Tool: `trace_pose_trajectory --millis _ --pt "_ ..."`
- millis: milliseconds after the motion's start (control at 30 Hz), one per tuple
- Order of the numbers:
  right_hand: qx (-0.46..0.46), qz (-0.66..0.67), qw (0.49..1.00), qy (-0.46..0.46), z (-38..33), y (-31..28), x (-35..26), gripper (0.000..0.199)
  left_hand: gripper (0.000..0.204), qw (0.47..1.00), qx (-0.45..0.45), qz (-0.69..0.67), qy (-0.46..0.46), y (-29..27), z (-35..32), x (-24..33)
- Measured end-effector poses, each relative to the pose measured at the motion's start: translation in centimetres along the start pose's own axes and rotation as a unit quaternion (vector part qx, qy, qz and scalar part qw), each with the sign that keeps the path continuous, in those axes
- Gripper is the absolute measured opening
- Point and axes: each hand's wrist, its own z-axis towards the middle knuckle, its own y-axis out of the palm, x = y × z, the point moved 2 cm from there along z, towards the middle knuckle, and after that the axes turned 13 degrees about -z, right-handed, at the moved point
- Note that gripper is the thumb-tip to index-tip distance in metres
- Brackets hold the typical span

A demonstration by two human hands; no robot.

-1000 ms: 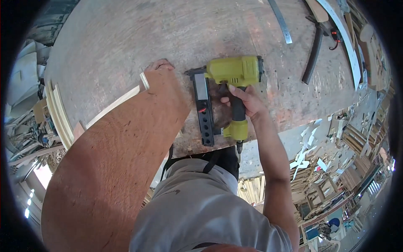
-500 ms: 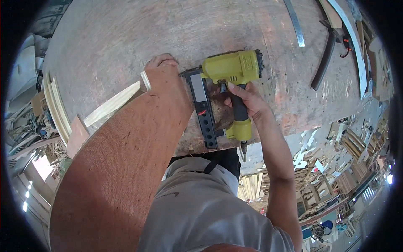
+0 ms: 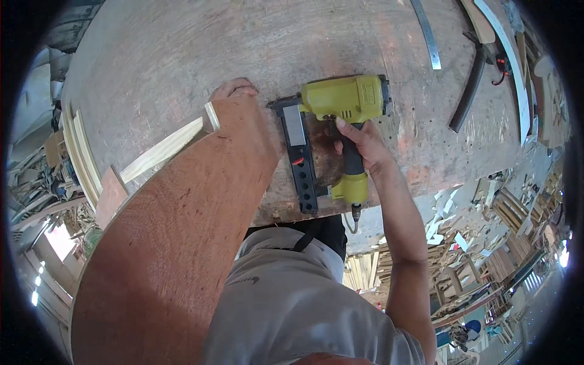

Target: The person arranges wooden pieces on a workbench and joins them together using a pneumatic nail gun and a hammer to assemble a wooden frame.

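A yellow and black pneumatic nail gun [image 3: 340, 99] lies on its side in my right hand [image 3: 371, 146], which is wrapped around its black grip with the thumb near the trigger. Its nose points left, a small gap away from the edge of a curved reddish plywood panel [image 3: 176, 225]. My left hand [image 3: 235, 87] is at the panel's far end, fingers curled over it; the rest of that hand and forearm is hidden behind the panel. Pale wood strips [image 3: 161, 149] run along the panel's left side, one short piece [image 3: 211, 115] standing against its edge.
A worn wooden worktable [image 3: 274, 48] spreads beneath everything. Toward the far right lie a metal ruler [image 3: 427, 35], a dark tool handle [image 3: 469, 94] and a long pale curved strip [image 3: 514, 67]. An air hose fitting [image 3: 356, 213] hangs at the gun's base. Wood offcuts [image 3: 450, 225] litter the floor at right.
The nail gun, in my right hand, has shifted slightly right, widening the gap between its nose and the panel. My left hand and the panel have stayed in place.
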Motion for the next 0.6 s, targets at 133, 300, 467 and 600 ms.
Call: trace_pose_trajectory --millis 133,300,467,600 --pt "0.024 0.034 0.999 0.006 -1.7 0.3 -0.4 0.039 0.027 0.997 0.019 0.066 0.028 -0.2 -0.3 1.8" --pt "0.074 0.066 0.995 -0.007 -3.4 -1.1 3.0 0.041 0.023 0.979 -0.012 -0.075 -0.187 -0.4 0.8 5.1" --pt "0.122 0.1 0.987 -0.031 -6.8 -3.9 8.2 0.034 0.032 0.983 0.112 0.124 -0.079 -0.7 -4.0 6.5" --pt "0.119 0.143 0.981 -0.061 -10.4 -5.0 10.0 0.032 0.041 0.94 0.205 0.267 -0.05 -0.8 -6.7 6.8"
